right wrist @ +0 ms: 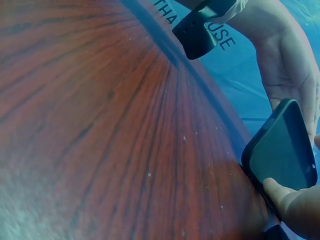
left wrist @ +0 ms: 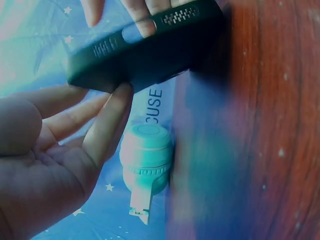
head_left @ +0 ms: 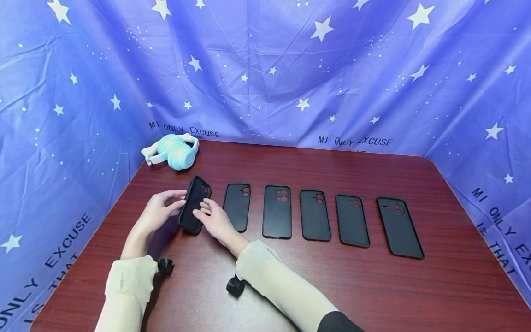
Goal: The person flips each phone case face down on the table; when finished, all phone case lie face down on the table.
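Observation:
A black phone case (head_left: 191,210) stands tilted up from the table at the left end of a row of cases. My left hand (head_left: 154,213) grips its left edge, thumb and fingers on either side, as the left wrist view shows. My right hand (head_left: 216,222) is at its right side, and in the right wrist view the right thumb (right wrist: 282,195) lies on the inner face. Openings and grille-like slots show along the case's end (left wrist: 180,17) in the left wrist view. Nearest on the right lies another black phone case (head_left: 237,207), flat on the table.
Further right along the dark red table (head_left: 332,290) lie several more black cases, among them one with a round camera cutout (head_left: 400,228) at the far end. Light-blue headphones (head_left: 178,153) sit at the back left corner. A starry blue curtain (head_left: 265,101) encloses the table.

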Tool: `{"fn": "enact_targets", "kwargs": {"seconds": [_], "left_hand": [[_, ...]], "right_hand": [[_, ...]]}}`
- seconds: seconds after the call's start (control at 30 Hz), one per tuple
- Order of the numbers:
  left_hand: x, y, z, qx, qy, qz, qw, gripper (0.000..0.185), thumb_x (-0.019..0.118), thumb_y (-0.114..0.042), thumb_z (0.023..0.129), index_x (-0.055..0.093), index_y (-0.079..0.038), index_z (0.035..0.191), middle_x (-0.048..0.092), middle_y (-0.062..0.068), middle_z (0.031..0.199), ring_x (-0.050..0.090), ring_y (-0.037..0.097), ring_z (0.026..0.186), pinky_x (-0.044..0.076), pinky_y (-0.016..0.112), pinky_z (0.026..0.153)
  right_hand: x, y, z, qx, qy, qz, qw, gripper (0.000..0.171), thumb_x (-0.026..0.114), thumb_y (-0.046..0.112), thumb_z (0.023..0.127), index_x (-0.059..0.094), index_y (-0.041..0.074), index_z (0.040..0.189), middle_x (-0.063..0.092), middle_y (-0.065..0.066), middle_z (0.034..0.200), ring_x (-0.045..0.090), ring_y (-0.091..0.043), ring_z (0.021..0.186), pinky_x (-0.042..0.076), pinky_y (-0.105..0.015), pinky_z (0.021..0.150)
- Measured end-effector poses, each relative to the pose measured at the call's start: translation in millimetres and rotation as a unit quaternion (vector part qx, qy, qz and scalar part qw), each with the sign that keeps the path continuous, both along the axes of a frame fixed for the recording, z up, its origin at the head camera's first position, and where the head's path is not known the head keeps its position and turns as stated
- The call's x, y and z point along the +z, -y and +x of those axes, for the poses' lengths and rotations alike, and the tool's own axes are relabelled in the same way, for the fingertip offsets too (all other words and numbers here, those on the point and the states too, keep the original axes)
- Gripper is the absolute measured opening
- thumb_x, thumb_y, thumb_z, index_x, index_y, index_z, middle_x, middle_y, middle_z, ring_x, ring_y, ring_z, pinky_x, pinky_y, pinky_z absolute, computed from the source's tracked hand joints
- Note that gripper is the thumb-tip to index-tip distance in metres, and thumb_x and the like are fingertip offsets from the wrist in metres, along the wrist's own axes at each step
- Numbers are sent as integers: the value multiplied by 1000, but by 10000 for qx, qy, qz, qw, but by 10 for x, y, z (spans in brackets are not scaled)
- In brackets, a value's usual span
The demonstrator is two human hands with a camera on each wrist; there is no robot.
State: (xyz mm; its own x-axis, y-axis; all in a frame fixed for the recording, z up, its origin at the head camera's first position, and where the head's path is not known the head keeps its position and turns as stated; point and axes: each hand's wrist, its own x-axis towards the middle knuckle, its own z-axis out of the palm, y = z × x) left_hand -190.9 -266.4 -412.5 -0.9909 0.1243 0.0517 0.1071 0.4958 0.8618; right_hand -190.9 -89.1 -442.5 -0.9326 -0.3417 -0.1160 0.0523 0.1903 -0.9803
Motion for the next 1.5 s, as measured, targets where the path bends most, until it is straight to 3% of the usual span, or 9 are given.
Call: {"fn": "enact_targets", "kwargs": {"seconds": [0.17,0.33,0.53,0.67,0.8,1.07,1.2,1.37,1.5], "left_hand": [[0,-23,0,-209,-65,215,9995,35,55,-6,92,52,9,123,59,29,111,59,-4,86,55,25,73],[-13,-47,-2,-350,-88,383,9986,32,53,-4,92,52,8,122,58,28,112,60,-2,87,55,30,75],[-49,-74,-17,-598,-28,707,9957,33,54,0,91,52,10,122,57,30,113,64,8,90,54,28,75],[-60,-94,-26,-701,15,759,9946,34,55,0,90,51,11,122,57,31,113,63,5,89,55,30,76],[-78,-108,-37,-719,108,633,9953,34,56,-1,90,52,11,121,57,30,113,61,0,87,55,31,76],[-120,-90,-25,-744,413,175,9962,34,57,-3,89,53,12,120,60,27,112,62,2,86,55,28,73],[-130,-83,-22,-699,631,28,9955,39,59,-6,89,51,12,122,58,28,115,63,8,88,55,28,74],[-125,-74,-31,-538,465,-694,9950,43,65,-18,86,56,6,120,60,22,115,61,21,95,50,24,76],[-115,-67,-28,-537,424,-829,9942,45,66,-20,86,56,8,119,61,24,113,62,27,98,49,23,77]], "right_hand": [[16,6,13,-113,322,-569,9978,59,59,26,90,36,0,138,50,-13,134,49,-22,122,45,-33,96],[35,20,46,-228,830,-1324,9874,58,59,21,91,35,-2,139,45,-15,137,47,-26,123,48,-39,92],[48,35,58,-380,970,-1541,9826,56,59,19,90,36,-2,137,45,-15,137,46,-28,124,49,-42,90],[49,36,51,-457,965,-1626,9809,56,61,20,90,38,-3,136,46,-16,135,48,-27,122,50,-41,87],[58,37,51,-556,937,-1715,9791,53,62,19,89,43,-2,133,50,-17,131,53,-25,116,52,-38,83],[92,39,59,-648,741,-1801,9787,48,60,8,88,43,-3,132,52,-18,129,54,-24,115,52,-35,83],[92,27,49,-655,587,-1824,9793,47,58,2,88,43,-5,132,52,-19,128,54,-24,114,52,-34,83],[94,7,36,-764,491,-1774,9799,45,55,-4,86,45,-5,130,53,-21,126,56,-24,112,53,-32,82],[86,-27,30,-767,536,-1756,9800,47,53,-7,85,43,-7,131,52,-21,127,56,-25,112,52,-31,84]]}}
